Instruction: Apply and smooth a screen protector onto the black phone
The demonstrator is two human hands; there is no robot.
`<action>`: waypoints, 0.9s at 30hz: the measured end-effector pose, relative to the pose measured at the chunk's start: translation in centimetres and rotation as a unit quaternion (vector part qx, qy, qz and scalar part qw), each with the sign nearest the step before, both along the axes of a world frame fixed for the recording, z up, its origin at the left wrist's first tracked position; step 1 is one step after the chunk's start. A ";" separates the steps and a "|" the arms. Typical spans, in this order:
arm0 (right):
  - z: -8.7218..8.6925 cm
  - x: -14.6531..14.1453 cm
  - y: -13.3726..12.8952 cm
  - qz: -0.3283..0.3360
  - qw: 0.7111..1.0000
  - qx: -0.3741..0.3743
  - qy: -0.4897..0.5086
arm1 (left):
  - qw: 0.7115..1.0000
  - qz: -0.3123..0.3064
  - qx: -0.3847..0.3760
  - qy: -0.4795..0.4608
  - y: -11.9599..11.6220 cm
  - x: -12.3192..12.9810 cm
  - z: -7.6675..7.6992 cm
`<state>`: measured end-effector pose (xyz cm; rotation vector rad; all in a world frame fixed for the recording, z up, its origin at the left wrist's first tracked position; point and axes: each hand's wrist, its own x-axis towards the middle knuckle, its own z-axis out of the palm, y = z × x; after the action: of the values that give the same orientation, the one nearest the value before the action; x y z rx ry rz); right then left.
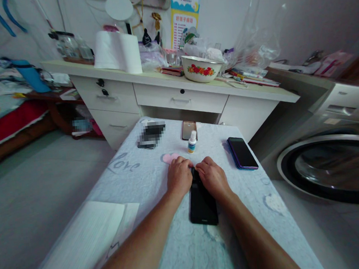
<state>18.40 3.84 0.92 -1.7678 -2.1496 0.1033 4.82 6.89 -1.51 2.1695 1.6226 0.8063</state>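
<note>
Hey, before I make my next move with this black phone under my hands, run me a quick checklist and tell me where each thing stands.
1. Black phone lying flat on the tablecloth: ok.
2. Left hand and right hand both at the phone: ok, together at its far end.
3. Phone's front fully uncovered: not ok, the hands overlap its far end.
4. Grip at that far end: cannot tell, the hands hide it.
5. Small white bottle upright: ok, standing beyond the hands.
6. Other phone clear of the right hand: ok, lying apart to the right.
</note>
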 end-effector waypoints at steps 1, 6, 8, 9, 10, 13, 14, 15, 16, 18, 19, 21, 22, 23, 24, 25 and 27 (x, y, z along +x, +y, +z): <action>-0.1 -0.1 0.0 0.005 1.000 0.003 -0.003 | 1.000 0.000 -0.001 0.000 0.0 0.0 0.0; -0.2 -0.7 0.1 0.013 1.000 0.005 -0.016 | 1.000 0.007 -0.005 0.004 0.1 0.0 -0.1; -0.1 -0.8 0.1 0.013 1.000 0.002 -0.013 | 1.000 0.008 -0.004 0.005 0.1 0.0 -0.2; 0.0 -0.8 0.0 0.014 1.000 0.000 -0.011 | 1.000 0.007 -0.004 0.004 0.2 0.0 -0.2; 0.2 -0.8 0.0 0.018 1.000 -0.004 -0.009 | 1.000 0.006 -0.005 0.003 0.2 0.0 -0.2; 0.7 -0.6 -0.3 0.038 0.999 -0.020 -0.005 | 1.000 -0.001 -0.008 -0.004 0.2 -0.1 -0.1; 0.9 -0.6 -0.5 0.046 0.999 -0.025 -0.004 | 1.000 -0.004 -0.008 -0.006 0.2 -0.1 -0.1; 1.0 -0.6 -0.6 0.052 0.998 -0.029 -0.003 | 1.000 -0.006 -0.008 -0.007 0.2 -0.1 -0.1; 1.1 -0.5 -0.7 0.056 0.998 -0.031 0.000 | 1.000 -0.007 -0.008 -0.008 0.2 -0.2 -0.1; 1.2 -0.5 -0.9 0.059 0.998 -0.031 0.004 | 1.000 -0.004 -0.009 -0.007 0.2 -0.1 -0.1; 1.1 -0.6 -0.9 0.057 0.998 -0.028 0.005 | 1.000 0.000 -0.009 -0.007 0.2 -0.1 -0.1; 0.9 -0.7 -0.8 0.047 0.999 -0.017 0.005 | 1.000 0.005 -0.008 -0.007 0.1 -0.1 -0.1; 0.8 -0.8 -0.7 0.041 0.999 -0.011 0.004 | 1.000 0.008 -0.007 -0.006 0.1 -0.1 -0.1; 0.6 -0.8 -0.5 0.036 0.999 -0.005 0.003 | 1.000 0.009 -0.006 -0.006 0.1 0.0 -0.1; 0.5 -0.9 -0.4 0.030 1.000 0.000 0.002 | 1.000 0.010 -0.005 -0.005 0.1 0.0 -0.2; 0.4 -0.9 -0.2 0.024 1.000 0.003 0.000 | 1.000 0.011 -0.004 -0.005 0.1 0.0 -0.2; 0.1 -0.7 0.0 0.012 1.000 0.008 -0.006 | 1.000 0.011 -0.001 -0.005 0.1 0.0 -0.1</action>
<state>17.67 3.83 1.07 -1.7395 -2.1748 0.0820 4.79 7.00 -1.65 2.1469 1.6459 0.8202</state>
